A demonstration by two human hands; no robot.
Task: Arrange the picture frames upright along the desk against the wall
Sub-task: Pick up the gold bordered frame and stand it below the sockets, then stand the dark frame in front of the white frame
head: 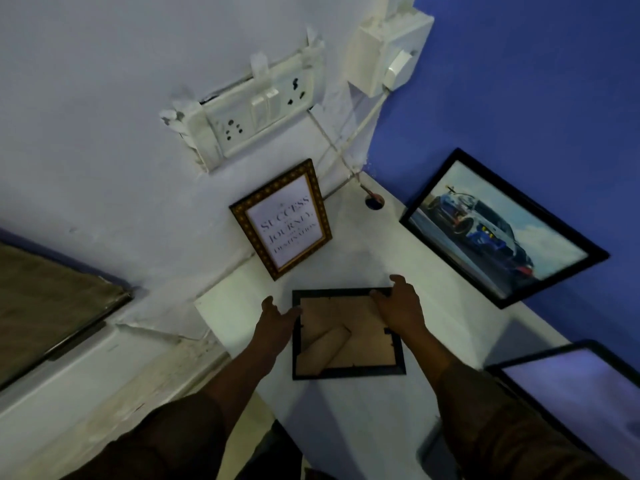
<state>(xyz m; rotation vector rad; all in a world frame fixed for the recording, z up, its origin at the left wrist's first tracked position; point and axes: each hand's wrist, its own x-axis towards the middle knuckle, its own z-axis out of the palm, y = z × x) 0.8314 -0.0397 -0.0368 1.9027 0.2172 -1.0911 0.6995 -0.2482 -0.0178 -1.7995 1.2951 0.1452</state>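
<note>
1. Dark frame (348,336) lies face down on the white worktop (363,410), cardboard back and fold-out stand facing up, near the corner of the room.
2. Left hand (277,322) at the frame's left edge, fingers spread open, touching or just beside it; can't tell which.
3. Right hand (400,304) rests on the frame's top right corner, fingers loosely spread, not clamped.
4. Gold patterned frame (282,218) with a "Success" text print stands upright, leaning on the white wall (104,133).
5. Black car-picture frame (502,230) leans on the blue wall (536,81) to the right.
6. Another black frame (581,393) sits at the lower right, partly cut off.
7. Socket-and-switch plate (256,116) and a white switch box (391,53) on the wall above; cables run down to a hole (374,201) in the worktop.
</note>
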